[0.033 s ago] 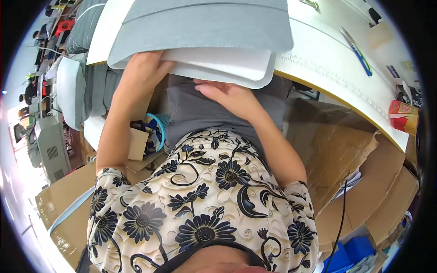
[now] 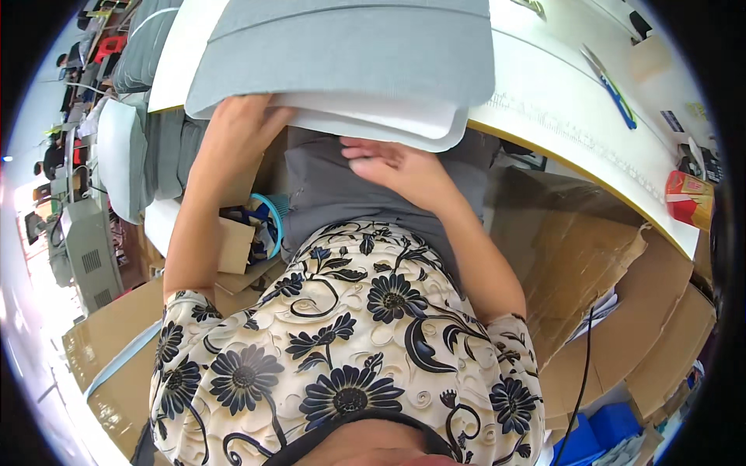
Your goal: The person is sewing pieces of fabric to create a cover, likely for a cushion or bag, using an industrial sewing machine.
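The left hand [image 2: 242,130] is at the near left corner of a light grey cloth piece [image 2: 350,54], its fingers running in under the upper layer and its thumb reaching right along the opening. That layer hides the fingertips, so whether they pinch the cloth cannot be told. The right hand [image 2: 400,171] is just nearer than the piece's near edge, apart from it, with loosely curled fingers and nothing in its grasp.

The grey piece lies at the near edge of a white table [image 2: 544,85] and overhangs it towards the person. Its near side gapes, showing a white inner layer [image 2: 388,113] between the grey ones. Dark grey cloth [image 2: 334,186] covers the lap beneath both hands.

On the table, well to the right, lie cutters with a blue handle [image 2: 619,105]; farther right, by the edge, is a red and yellow package [image 2: 685,198]. Stacked grey cloth pieces [image 2: 159,155] crowd the left side. Nearer, beside the left forearm, is a blue basket [image 2: 281,210] with dark contents. Cardboard [image 2: 575,248] fills the space under the table to the right, with a black cord [image 2: 584,357] across it and blue boxes [image 2: 610,427] at the near right.
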Available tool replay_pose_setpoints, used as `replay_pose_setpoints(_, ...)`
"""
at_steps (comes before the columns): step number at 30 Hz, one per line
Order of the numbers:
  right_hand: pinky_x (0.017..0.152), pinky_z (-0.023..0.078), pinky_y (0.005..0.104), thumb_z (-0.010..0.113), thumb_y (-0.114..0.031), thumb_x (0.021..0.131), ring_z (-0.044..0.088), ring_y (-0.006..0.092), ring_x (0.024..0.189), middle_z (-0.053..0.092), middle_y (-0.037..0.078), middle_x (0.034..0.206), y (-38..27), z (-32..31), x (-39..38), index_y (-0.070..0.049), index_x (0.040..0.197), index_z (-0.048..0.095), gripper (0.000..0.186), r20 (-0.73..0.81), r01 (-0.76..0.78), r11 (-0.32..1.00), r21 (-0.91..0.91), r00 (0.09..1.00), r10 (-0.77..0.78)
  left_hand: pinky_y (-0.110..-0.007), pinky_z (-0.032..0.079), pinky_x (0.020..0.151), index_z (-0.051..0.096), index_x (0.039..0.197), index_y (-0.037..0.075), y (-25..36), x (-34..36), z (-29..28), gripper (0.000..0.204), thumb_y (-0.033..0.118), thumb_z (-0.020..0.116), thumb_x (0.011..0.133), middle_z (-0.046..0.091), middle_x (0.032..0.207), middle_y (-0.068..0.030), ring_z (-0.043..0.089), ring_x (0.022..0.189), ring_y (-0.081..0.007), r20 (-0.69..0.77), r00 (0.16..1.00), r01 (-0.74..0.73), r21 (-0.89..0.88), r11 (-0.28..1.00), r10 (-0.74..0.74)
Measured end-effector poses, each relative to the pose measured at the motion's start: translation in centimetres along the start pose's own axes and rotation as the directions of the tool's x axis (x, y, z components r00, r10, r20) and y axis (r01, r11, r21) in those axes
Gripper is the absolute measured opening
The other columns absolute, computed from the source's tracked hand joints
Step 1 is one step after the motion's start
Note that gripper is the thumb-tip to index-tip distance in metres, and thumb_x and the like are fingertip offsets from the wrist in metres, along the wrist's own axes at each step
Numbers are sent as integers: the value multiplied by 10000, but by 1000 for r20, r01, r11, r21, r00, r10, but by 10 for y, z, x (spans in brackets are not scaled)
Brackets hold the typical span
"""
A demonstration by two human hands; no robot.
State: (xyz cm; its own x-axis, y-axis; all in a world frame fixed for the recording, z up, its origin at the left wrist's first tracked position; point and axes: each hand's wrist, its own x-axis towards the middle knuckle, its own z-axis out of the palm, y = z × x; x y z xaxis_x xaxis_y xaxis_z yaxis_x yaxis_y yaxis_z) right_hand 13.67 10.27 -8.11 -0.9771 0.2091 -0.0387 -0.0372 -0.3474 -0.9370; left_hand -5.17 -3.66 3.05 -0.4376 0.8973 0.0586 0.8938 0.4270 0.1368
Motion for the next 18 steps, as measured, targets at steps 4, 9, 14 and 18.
replay_pose_setpoints(4,921,539,374,522,-178,1016,646,344,1147,615,223,1287,-3,-25,-35,78,1318,521,396,-106,127,973,193,988,-108,-441,513,772,675,1013,58,6,-24,5,238,257,691,885,656,821,-148,650,835,-332,-51,994,-91,72,993,95)
replay_pose_setpoints(9,777,579,383,399,-234,1082,704,295,940,695,196,1068,-6,-24,-26,97,1211,582,400,-418,268,926,265,897,-140,-385,546,606,701,1047,106,53,16,29,241,203,698,827,666,755,-99,667,639,-269,-201,914,-368,-48,928,352)
replay_pose_setpoints(14,681,542,269,447,-251,1076,662,132,732,713,108,839,-16,-16,-20,73,1000,674,403,-530,309,945,103,821,-211,-387,559,663,719,1129,92,81,39,23,368,296,699,823,712,874,-149,687,739,-310,95,974,-199,-96,975,208)
replay_pose_setpoints(18,619,532,247,490,-213,1057,659,115,665,706,83,766,-23,-15,-23,72,944,686,364,-535,247,968,48,824,-184,-367,558,530,743,1064,140,68,43,34,333,406,679,874,674,668,-88,657,543,-273,-131,901,-408,60,911,413)
